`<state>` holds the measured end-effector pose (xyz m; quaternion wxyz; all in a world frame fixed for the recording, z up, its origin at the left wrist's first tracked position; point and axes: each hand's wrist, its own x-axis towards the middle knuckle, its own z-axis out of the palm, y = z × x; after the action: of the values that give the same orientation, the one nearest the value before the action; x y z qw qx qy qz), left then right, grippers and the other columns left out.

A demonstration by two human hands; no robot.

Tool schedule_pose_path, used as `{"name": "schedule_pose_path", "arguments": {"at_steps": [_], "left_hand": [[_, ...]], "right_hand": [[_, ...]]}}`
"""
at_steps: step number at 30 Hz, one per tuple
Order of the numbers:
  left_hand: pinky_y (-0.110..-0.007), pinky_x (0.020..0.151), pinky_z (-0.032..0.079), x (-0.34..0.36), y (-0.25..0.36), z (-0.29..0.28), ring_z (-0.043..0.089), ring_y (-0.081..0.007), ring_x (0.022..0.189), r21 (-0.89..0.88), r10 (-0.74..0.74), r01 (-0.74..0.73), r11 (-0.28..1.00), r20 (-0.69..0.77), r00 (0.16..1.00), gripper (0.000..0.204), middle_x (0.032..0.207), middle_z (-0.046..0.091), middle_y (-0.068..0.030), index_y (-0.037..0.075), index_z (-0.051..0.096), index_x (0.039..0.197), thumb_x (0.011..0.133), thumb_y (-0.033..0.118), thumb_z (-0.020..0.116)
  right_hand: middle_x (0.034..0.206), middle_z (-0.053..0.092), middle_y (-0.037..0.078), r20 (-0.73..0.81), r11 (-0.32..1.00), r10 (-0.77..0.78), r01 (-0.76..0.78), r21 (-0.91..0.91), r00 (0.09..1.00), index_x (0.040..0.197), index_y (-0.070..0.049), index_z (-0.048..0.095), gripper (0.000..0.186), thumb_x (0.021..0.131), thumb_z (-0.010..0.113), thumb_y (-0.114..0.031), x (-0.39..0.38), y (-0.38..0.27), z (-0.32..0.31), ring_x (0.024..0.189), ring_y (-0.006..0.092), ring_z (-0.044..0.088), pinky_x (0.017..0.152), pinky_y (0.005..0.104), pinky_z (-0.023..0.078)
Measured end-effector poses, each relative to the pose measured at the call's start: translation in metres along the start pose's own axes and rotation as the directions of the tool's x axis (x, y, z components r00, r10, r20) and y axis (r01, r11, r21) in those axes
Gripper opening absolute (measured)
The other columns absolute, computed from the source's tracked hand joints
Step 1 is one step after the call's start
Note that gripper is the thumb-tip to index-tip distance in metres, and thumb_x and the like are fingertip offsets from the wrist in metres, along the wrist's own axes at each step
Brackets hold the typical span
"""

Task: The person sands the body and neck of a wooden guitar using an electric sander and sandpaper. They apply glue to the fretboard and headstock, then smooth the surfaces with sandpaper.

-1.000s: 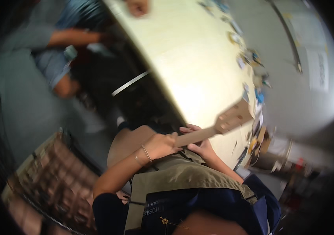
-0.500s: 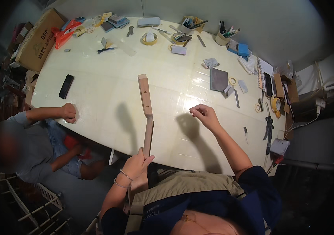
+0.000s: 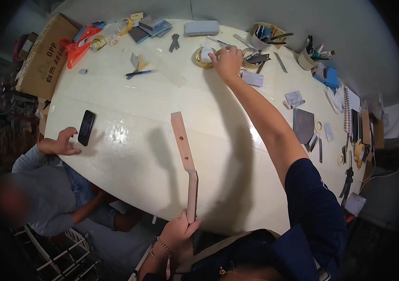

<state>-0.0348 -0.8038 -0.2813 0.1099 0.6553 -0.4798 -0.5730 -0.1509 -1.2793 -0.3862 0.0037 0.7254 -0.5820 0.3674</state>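
Note:
My left hand (image 3: 179,230) is closed around the lower shaft of a pale wooden piece shaped like an instrument neck (image 3: 183,143), below its angled head with two holes. It is held tilted upward in front of the table edge; its lower end is hard to make out. Across the table, my right hand (image 3: 228,62) reaches palm down, fingers bent and somewhat apart. Its thumb side is close beside a small white nozzle bottle (image 3: 206,51) standing in a yellow tape roll (image 3: 198,59). Whether they touch I cannot tell; some fingertips are hidden.
A co-worker's hand (image 3: 63,143) rests by a black phone (image 3: 86,127) at left. Along the far edge are sanding blocks (image 3: 201,28) and tool cups (image 3: 308,61). A dark flat plate (image 3: 303,125), notebook (image 3: 348,110) and tape rolls lie at right; a cardboard box (image 3: 44,58) stands at far left.
My right arm has stretched forward to the white bottle. The view has shifted; my left hand still holds the wooden piece. The co-worker's fist has opened and come nearer the phone.

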Motion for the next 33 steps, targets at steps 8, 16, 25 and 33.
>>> {"name": "schedule_pose_path", "arguments": {"at_steps": [8, 16, 25, 33], "left_hand": [[-0.046, 0.061, 0.047, -0.001, 0.002, -0.027, 0.060, -0.0451, 0.071, 0.068, 0.000, -0.003, 0.998, 0.040, 0.999, 0.055, 0.074, 0.060, -0.0263, -0.001, 0.044, 0.101, 0.090, 0.052, 0.049], [-0.045, 0.059, 0.047, -0.010, 0.023, -0.034, 0.060, -0.0412, 0.069, 0.095, 0.056, -0.056, 0.994, -0.001, 0.998, 0.046, 0.072, 0.061, -0.0209, 0.000, 0.046, 0.102, 0.090, 0.043, 0.054], [-0.035, 0.063, 0.049, 0.025, 0.094, 0.037, 0.064, -0.0269, 0.066, 0.082, 0.068, -0.099, 0.992, 0.322, 0.944, 0.030, 0.069, 0.063, -0.0124, -0.001, 0.049, 0.097, 0.096, 0.029, 0.047], [-0.041, 0.068, 0.047, 0.068, 0.165, 0.164, 0.061, -0.0373, 0.072, 0.356, -0.054, -0.203, 0.912, 0.595, 0.802, 0.047, 0.073, 0.063, -0.0206, -0.002, 0.049, 0.089, 0.095, 0.045, 0.047]], "right_hand": [[0.122, 0.053, 0.015, 0.130, 0.952, 0.293, -0.302, 0.054, 0.947, 0.080, -0.010, 0.074, 0.037, 0.070, 0.075, -0.046, 0.016, -0.026, 0.044, 0.118, 0.0327, 0.037, 0.099, 0.0447, 0.024], [0.109, 0.062, 0.010, 0.424, 0.086, 0.370, -0.485, 0.870, 0.826, 0.103, 0.000, 0.063, 0.032, 0.087, 0.065, -0.027, -0.020, 0.001, -0.055, 0.102, 0.0230, 0.059, 0.088, 0.0358, 0.047], [0.104, 0.055, 0.008, 0.654, -0.412, 0.397, -0.511, 0.754, 0.644, 0.134, -0.007, 0.033, 0.055, 0.090, 0.062, -0.020, -0.255, 0.089, -0.302, 0.088, 0.0180, 0.060, 0.078, 0.0316, 0.052], [0.098, 0.050, 0.004, 0.494, -0.077, 0.595, -0.566, 0.821, 0.635, 0.129, -0.009, 0.037, 0.055, 0.083, 0.068, -0.010, -0.378, 0.177, -0.423, 0.067, 0.0088, 0.048, 0.053, 0.0236, 0.042]]}}
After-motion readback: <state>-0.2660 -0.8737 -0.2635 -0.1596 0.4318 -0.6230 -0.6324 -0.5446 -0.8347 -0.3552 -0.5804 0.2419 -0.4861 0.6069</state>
